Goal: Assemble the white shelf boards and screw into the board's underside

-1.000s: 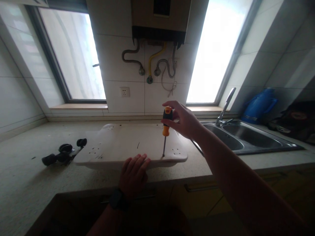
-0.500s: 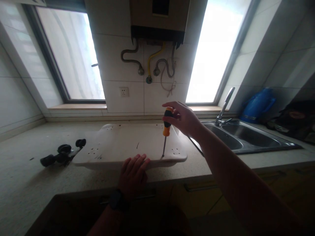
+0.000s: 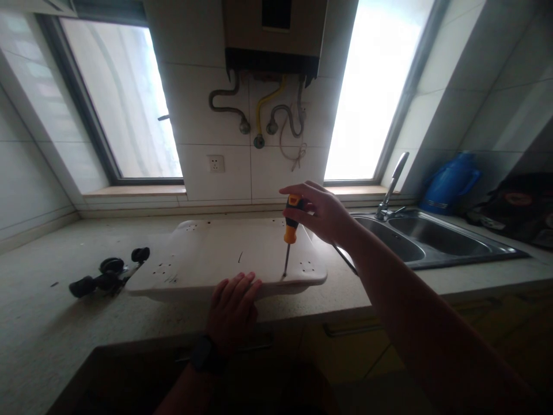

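My right hand (image 3: pixel 322 210) is closed around the orange-and-black handle of a screwdriver (image 3: pixel 290 233). The screwdriver stands nearly upright, its tip at a hole near the front edge of a white panel-like piece (image 3: pixel 216 248); whether a screw sits there is too small to tell. This piece lies on the counter, with groups of small holes at its corners and a short dark mark near its middle. My left hand (image 3: pixel 233 302) grips its front rim, fingers bent over the top; the thumb is hidden below.
Black caster wheels (image 3: pixel 110 274) lie left of the white piece on the speckled counter (image 3: pixel 38 311). To the right are a double steel sink (image 3: pixel 444 236) with a faucet (image 3: pixel 391 190) and a blue jug (image 3: pixel 449 184). A water heater (image 3: pixel 274 34) with pipes hangs above.
The view has shifted slightly. My right hand's fingers have turned a little around the screwdriver handle, while its tip stays at the same hole. My left hand keeps its place on the rim.
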Demonstrator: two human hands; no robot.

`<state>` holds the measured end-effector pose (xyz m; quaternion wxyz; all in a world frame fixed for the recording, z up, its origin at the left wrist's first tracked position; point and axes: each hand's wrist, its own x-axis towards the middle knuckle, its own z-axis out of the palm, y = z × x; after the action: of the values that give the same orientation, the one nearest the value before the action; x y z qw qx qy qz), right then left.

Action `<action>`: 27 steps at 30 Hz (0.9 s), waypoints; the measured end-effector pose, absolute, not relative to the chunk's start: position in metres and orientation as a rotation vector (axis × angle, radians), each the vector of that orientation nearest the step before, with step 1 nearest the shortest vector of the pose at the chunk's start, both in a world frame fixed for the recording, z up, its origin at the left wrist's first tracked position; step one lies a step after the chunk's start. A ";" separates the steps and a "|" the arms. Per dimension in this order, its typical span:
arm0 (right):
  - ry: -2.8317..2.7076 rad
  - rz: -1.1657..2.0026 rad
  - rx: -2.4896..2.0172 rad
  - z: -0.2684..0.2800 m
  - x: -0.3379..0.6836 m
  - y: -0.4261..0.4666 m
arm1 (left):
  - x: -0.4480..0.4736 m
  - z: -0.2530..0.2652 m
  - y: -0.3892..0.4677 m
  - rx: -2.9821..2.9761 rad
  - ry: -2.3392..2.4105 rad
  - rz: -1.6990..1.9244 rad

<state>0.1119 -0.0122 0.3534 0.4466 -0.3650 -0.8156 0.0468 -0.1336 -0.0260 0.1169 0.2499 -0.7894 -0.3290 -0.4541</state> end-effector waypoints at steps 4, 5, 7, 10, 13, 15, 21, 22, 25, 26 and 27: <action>-2.079 0.450 -0.760 0.350 0.119 -0.011 | -0.135 0.117 -0.026 -2.155 -0.902 -1.230; -2.081 0.532 -0.741 0.350 0.120 -0.010 | -0.135 0.116 -0.025 -2.155 -0.906 -1.228; -2.061 0.589 -0.751 0.350 0.119 -0.010 | -0.134 0.116 -0.026 -2.157 -0.908 -1.226; -2.032 0.373 -0.815 0.351 0.115 -0.009 | -0.133 0.117 -0.026 -2.155 -0.904 -1.230; -2.022 0.121 -0.849 0.350 0.113 -0.008 | -0.133 0.117 -0.027 -2.153 -0.909 -1.232; -2.032 0.167 -0.813 0.350 0.115 -0.008 | -0.134 0.118 -0.027 -2.154 -0.905 -1.231; -2.067 0.571 -0.761 0.353 0.119 -0.009 | -0.134 0.117 -0.026 -2.154 -0.907 -1.217; -2.058 0.528 -0.783 0.353 0.118 -0.009 | -0.134 0.118 -0.026 -2.153 -0.906 -1.216; -2.041 0.235 -0.866 0.353 0.114 -0.009 | -0.133 0.119 -0.027 -2.147 -0.899 -1.222; -2.036 0.138 -0.895 0.352 0.113 -0.008 | -0.133 0.119 -0.027 -2.145 -0.901 -1.222; -2.033 0.067 -0.922 0.350 0.113 -0.008 | -0.133 0.119 -0.027 -2.142 -0.904 -1.223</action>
<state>0.1129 -0.0079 0.3504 0.4387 -0.3709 -0.8181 0.0270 -0.1331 -0.0269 0.1191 0.2545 -0.7887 -0.3326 -0.4501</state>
